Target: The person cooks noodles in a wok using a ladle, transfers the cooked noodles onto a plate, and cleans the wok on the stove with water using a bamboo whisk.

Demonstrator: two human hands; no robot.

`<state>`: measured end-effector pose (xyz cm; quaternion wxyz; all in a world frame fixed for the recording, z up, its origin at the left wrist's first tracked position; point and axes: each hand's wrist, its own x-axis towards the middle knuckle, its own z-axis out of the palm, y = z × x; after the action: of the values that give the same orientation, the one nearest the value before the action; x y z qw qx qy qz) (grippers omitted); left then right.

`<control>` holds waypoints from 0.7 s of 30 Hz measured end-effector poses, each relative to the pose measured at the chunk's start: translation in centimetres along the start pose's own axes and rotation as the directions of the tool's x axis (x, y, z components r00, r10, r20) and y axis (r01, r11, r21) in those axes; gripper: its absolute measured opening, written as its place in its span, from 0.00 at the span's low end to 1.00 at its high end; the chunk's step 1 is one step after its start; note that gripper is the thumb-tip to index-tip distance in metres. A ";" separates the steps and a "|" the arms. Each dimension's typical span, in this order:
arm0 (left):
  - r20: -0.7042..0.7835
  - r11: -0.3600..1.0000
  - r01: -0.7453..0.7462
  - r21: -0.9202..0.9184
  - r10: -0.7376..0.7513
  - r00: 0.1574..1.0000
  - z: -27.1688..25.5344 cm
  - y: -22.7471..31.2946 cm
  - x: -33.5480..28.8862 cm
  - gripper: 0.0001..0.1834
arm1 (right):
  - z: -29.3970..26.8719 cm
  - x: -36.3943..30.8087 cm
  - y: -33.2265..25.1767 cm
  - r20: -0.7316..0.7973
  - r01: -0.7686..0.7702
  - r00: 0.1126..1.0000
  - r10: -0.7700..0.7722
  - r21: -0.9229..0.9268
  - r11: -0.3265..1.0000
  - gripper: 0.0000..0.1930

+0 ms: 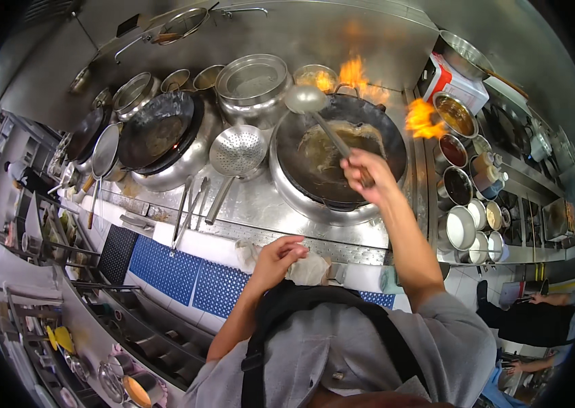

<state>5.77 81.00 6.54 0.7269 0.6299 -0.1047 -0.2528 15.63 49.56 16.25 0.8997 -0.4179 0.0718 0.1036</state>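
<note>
My right hand (371,176) is closed around the handle end of a long metal ladle (335,139). The ladle's bowl hangs over the far left rim of a large dark wok (294,163), which sits on a round metal burner ring with shiny liquid in its bottom. My left hand (278,261) is held low at the counter's front edge, loosely curled and holding nothing. Near it lies a crumpled pale cloth (308,266). A perforated skimmer (238,151) rests on the counter left of the wok.
Flames (354,71) rise behind the wok, and another flame (424,120) shows to its right. Other woks (158,129) and a lidded pot (252,78) stand leftward. Sauce containers (461,228) line the right side. Tongs (191,209) lie on the counter. Another person (532,323) stands at lower right.
</note>
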 end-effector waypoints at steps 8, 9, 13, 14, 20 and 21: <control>0.392 0.704 0.555 -0.442 -0.405 0.826 11.8 -0.7 9.7 0.23 | -8.5 -9.6 8.8 -0.248 -0.012 0.968 -0.042 -0.213 0.977 0.24; 0.364 0.685 0.556 -0.472 -0.422 0.830 13.1 -1.4 10.6 0.22 | -13.0 -10.7 10.0 -0.285 -0.036 0.945 -0.161 -0.580 0.814 0.27; 0.290 0.703 0.525 -0.480 -0.438 0.851 15.1 -0.2 10.8 0.18 | -19.9 -19.3 13.7 -0.412 -0.539 0.806 -0.425 -0.808 -0.237 0.45; 0.296 0.702 0.525 -0.480 -0.434 0.851 14.8 -0.4 11.4 0.18 | -20.5 -20.6 14.9 -0.490 -0.624 0.761 -0.425 -0.732 -0.274 0.45; 0.177 0.673 0.445 -0.591 -0.430 0.885 11.3 1.3 14.6 0.15 | -21.0 -21.6 12.7 -0.762 -0.711 0.605 -0.230 -0.648 0.273 0.38; 0.159 0.756 0.382 -0.532 -0.354 0.922 10.0 1.5 14.1 0.15 | -19.8 -22.2 11.2 -0.707 -0.527 0.667 -0.235 -0.670 0.522 0.36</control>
<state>13.40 65.44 7.47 0.8106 0.3945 0.0813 -0.4251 -9.43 38.61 0.05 0.4602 -0.7905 0.4026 0.0337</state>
